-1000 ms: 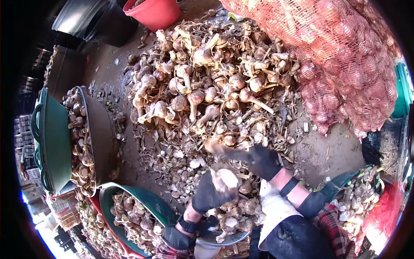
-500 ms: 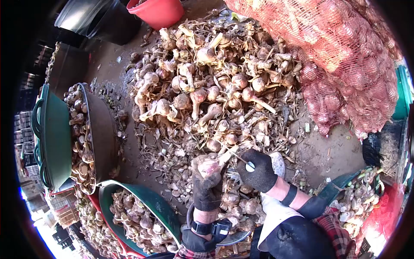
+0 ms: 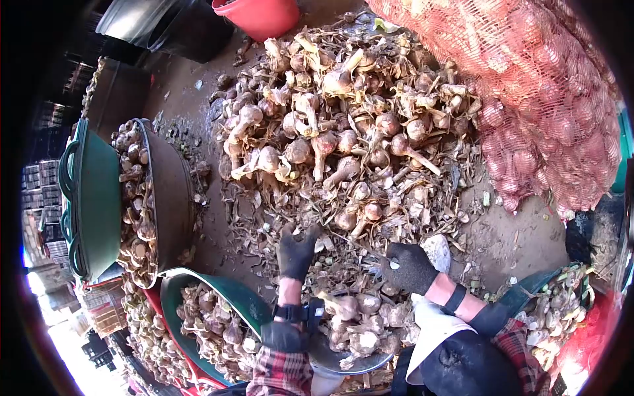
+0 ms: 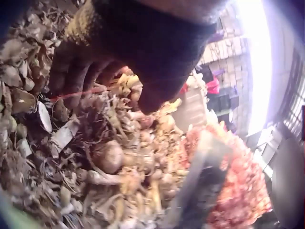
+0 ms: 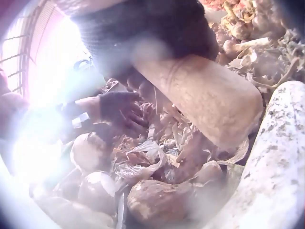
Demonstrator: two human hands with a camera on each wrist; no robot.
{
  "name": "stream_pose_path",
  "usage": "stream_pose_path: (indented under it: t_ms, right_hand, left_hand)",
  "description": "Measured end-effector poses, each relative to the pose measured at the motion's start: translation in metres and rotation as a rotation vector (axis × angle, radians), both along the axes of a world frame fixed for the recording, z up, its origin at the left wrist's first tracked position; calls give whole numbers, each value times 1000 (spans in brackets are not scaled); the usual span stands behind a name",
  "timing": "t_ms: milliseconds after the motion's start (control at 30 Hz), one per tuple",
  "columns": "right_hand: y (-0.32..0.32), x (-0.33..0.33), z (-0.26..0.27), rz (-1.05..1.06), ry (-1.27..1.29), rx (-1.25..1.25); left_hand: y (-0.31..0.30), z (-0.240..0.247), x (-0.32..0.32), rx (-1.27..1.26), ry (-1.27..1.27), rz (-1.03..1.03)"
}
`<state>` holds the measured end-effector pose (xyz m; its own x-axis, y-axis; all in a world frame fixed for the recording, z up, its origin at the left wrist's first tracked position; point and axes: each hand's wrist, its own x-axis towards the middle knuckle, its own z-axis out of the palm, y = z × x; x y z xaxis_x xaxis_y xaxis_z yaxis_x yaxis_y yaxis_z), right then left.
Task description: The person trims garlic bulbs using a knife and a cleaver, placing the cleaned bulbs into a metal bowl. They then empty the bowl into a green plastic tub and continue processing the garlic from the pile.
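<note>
My left hand (image 3: 297,254), in a dark glove, is over the scraps at the near edge of the garlic pile (image 3: 323,142), fingers loosely bent and apart. No bulb shows in it; in the left wrist view the glove (image 4: 138,43) hangs above stalks and peel. My right hand (image 3: 409,267) grips a tool whose thin blade points left towards the scraps. In the right wrist view its thick pale handle (image 5: 205,100) sticks out of the fist. Below the hands, trimmed bulbs (image 3: 363,340) lie in a metal bowl (image 3: 323,356).
A red net sack (image 3: 528,99) of bulbs leans at the right. Green tubs (image 3: 99,204) and a brown tub (image 3: 172,204) stand on the left, a filled green tub (image 3: 254,297) nearer. A pink bucket (image 3: 264,16) is at the back. A white rounded object (image 3: 436,253) lies beyond my right hand.
The bulb that my left hand held beside the blade is out of that hand, and the hand has moved left and forward with its fingers loosened. My right hand still holds the tool.
</note>
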<state>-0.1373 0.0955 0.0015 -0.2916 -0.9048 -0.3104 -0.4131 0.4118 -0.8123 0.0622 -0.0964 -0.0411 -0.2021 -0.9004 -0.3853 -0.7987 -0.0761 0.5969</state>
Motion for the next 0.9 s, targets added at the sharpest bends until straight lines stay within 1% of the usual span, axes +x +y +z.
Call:
stream_pose_path:
  t_ms: [33,67,167,233,267,333,400,433,467,500,533,600,667,733,800,833,867,900]
  right_hand:
    - [-1,-1,0,-6,-3,5]
    - [0,-1,0,-6,4,10]
    - [0,-2,0,-59,2,-17]
    - [-3,-2,2,-96,7,-73]
    - [-5,-3,4,-115,11,-102]
    - [-10,-7,20,-96,47,-128]
    - [-14,-11,36,-78,88,-147]
    - [-16,-12,42,-34,146,-236]
    - [-18,-13,47,11,206,-324]
    - [-20,-13,51,47,247,-354]
    - [-21,-15,56,42,253,-348]
    - [-21,-18,66,85,284,-359]
    - [-17,-20,60,95,292,-338]
    - [-16,-21,57,111,287,-365]
    - [-12,-19,45,100,316,-391]
    - [-10,-19,39,91,346,-418]
    - [-9,-21,35,91,346,-418]
    - [-8,-24,31,86,354,-432]
  left_hand:
    - [-5,1,-20,-45,-166,-46]
    - [-5,-24,-23,-360,-328,-145]
    - [-10,-27,-28,-304,-344,-85]
    - [-12,-28,-15,30,197,96]
    - [-6,-27,-7,9,404,39]
    - [11,43,-35,-210,411,-194]
    - [26,76,-44,-24,567,-232]
    - [32,90,-50,-70,605,-363]
    - [38,97,-56,-130,459,-427]
    - [44,104,-62,-170,454,-464]
    - [48,107,-68,-210,450,-502]
    - [52,103,-69,-191,414,-488]
    - [49,103,-69,-251,373,-636]
    - [54,105,-70,-273,415,-623]
    - [60,108,-70,69,497,-391]
    - [60,94,-62,36,556,-440]
    - [65,87,-55,37,555,-441]
    - [68,93,-58,78,542,-433]
